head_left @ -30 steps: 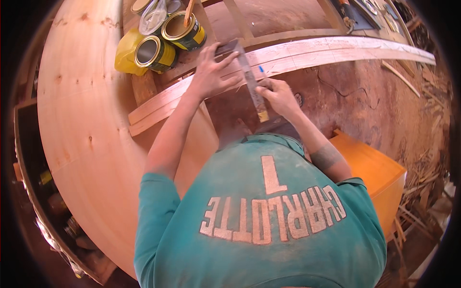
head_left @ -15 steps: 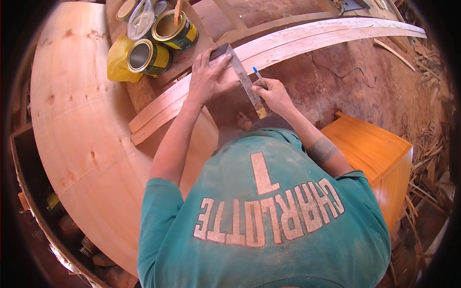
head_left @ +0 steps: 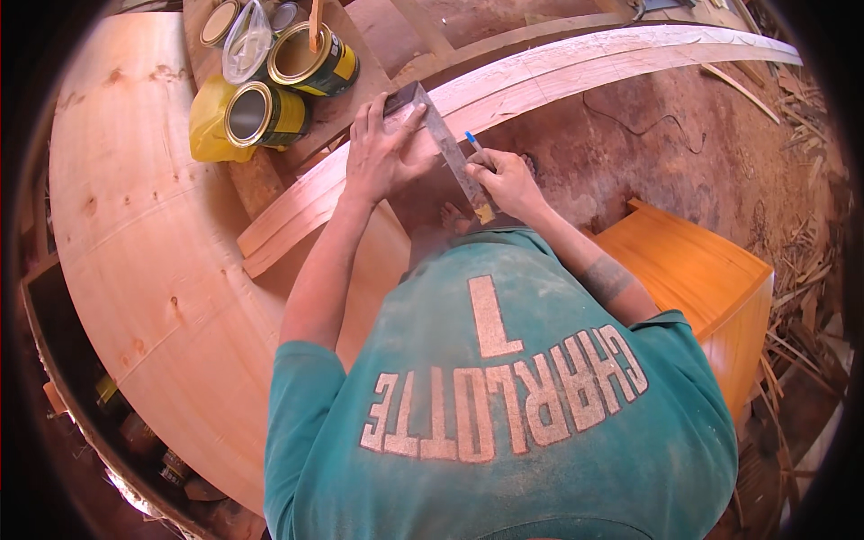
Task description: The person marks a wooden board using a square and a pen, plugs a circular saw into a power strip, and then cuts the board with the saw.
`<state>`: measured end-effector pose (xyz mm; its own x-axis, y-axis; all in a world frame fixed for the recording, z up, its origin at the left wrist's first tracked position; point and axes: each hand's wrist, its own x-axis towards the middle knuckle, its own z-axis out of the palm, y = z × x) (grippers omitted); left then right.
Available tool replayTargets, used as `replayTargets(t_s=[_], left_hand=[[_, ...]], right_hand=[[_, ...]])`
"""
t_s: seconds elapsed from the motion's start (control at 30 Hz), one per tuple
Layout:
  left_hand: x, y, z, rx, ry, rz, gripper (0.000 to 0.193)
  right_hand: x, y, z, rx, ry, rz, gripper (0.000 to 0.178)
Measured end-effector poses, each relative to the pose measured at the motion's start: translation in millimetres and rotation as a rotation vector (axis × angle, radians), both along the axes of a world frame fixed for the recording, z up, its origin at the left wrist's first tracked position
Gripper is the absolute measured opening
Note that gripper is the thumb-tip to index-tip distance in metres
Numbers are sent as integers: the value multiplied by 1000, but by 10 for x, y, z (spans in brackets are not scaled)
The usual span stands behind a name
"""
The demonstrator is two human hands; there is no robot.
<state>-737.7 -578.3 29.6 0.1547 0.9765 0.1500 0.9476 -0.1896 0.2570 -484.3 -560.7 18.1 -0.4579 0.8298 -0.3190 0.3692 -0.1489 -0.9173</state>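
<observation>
1. Left hand [head_left: 382, 153]: fingers spread over the dark stock of a metal square [head_left: 457, 153], holding it on the long pale wood [head_left: 576, 76]. Thumb points across toward the blade.
2. Right hand [head_left: 507, 183]: curled, gripping a blue-tipped pen [head_left: 480, 148]. Knuckles beside the square's blade; I cannot tell whether they touch it.
3. Square: blade slants from the wood back toward my body, its near end yellow.
4. Large can [head_left: 339, 70]: open, brownish inside, a wooden stick [head_left: 316, 25] standing in it. Level of the contents not readable.
5. Smaller can [head_left: 290, 117]: open, grey inside, just beside the large can. Cannot tell whether the grey is liquid or bare metal.
6. Tin [head_left: 219, 22]: pale round top; lid or contents, cannot tell.
7. Clear plastic bag [head_left: 247, 45]: crumpled, between that tin and the large can. Yellow bag [head_left: 210, 126]: bunched beside the smaller can.
8. Open box [head_left: 42, 268], at my far left: dark inside, several small objects in it, too dim to name.
9. Orange-brown cabinet [head_left: 684, 261]: on my right, well apart from the cans.
</observation>
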Motion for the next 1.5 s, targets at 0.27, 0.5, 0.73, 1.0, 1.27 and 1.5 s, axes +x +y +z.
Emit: replayTargets(t_s=[0.27,0.5,0.73,1.0,1.27,1.5], left_hand=[[-14,1,-20,-9,32,-17,77],[-29,5,-45,-19,26,-42,75],[-8,-14,-37,-22,2,-28,73],[-19,-5,-65,4,-29,-41,71],[-20,7,-68,-17,-34,-38,69],[-15,4,-79,-18,-35,-37,68]], right_hand=[[6,-24,-59,40,16,-6,26],[8,-45,-66,65,23,-25,25],[3,-55,-80,59,40,-39,25],[3,-54,-50,31,-3,-41,29],[44,-40,-18,3,-45,5,34],[122,287,237,331,18,-263,37]])
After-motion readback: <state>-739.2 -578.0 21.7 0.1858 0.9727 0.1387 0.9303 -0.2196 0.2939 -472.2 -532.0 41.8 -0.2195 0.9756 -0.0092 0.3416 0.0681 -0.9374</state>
